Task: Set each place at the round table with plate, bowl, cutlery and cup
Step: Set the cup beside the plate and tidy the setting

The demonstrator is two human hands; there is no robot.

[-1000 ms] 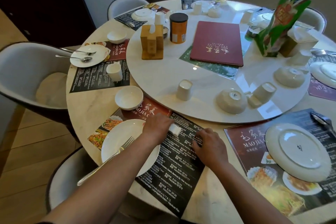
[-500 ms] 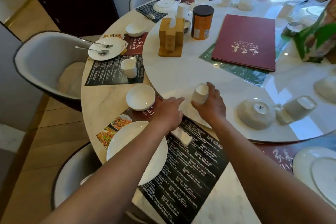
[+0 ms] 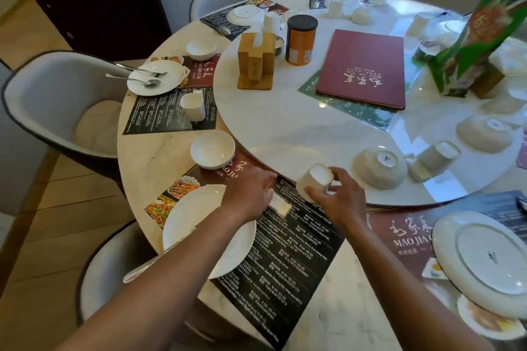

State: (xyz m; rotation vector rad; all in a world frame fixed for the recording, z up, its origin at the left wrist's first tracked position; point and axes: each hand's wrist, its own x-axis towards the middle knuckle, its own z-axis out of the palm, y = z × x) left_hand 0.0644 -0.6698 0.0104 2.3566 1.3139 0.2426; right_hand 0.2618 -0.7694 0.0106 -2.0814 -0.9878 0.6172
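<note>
My right hand (image 3: 338,199) grips a white cup (image 3: 313,181), tilted with its base toward me, above the black menu placemat (image 3: 288,259) at the near place. My left hand (image 3: 249,194) rests flat on that placemat, beside a small white rest (image 3: 281,206). On the same mat lie a white plate (image 3: 194,214), partly hidden by my left forearm, and an upright white bowl (image 3: 212,149). A fork handle (image 3: 139,269) sticks out under my forearm. The place to the left holds a plate with fork and spoon (image 3: 155,81), a cup (image 3: 192,105) and a bowl (image 3: 201,49).
The raised turntable (image 3: 285,122) carries a wooden napkin holder (image 3: 255,61), an orange tin (image 3: 301,40), a maroon menu (image 3: 365,68), a green bag (image 3: 482,37), upturned bowls (image 3: 380,167) and a lying cup (image 3: 436,157). An upturned plate (image 3: 484,261) sits at the right. Grey chairs (image 3: 57,100) ring the table.
My right hand has lifted the cup off the turntable and drawn it toward me over the placemat, tipping it. My left hand stays on the mat.
</note>
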